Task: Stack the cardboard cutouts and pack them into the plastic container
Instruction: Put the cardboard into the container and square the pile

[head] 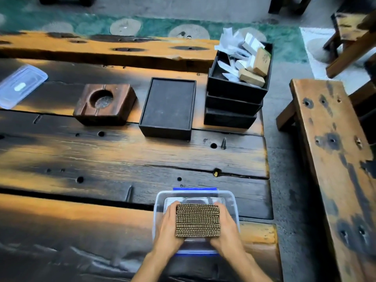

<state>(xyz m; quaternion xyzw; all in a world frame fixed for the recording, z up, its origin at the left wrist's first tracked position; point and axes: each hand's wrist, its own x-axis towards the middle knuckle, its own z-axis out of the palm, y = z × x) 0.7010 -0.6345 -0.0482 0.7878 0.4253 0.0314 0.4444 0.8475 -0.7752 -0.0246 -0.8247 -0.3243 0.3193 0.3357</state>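
A thick stack of brown cardboard cutouts (197, 220) shows its corrugated edges toward me. My left hand (168, 226) grips its left side and my right hand (225, 224) grips its right side. The stack sits over the open clear plastic container (234, 202), which has blue clips and stands at the near right part of the wooden table (122, 159). I cannot tell whether the stack rests on the container's floor or is held just above it. The container's clear lid (19, 85) lies apart at the far left of the table.
A wooden ashtray block (104, 103) and a shallow black tray (168, 106) stand mid-table. Stacked black trays (234, 98) holding papers and small cardboard boxes stand at the back right. A wooden bench (333, 159) runs along the right, past the table's edge.
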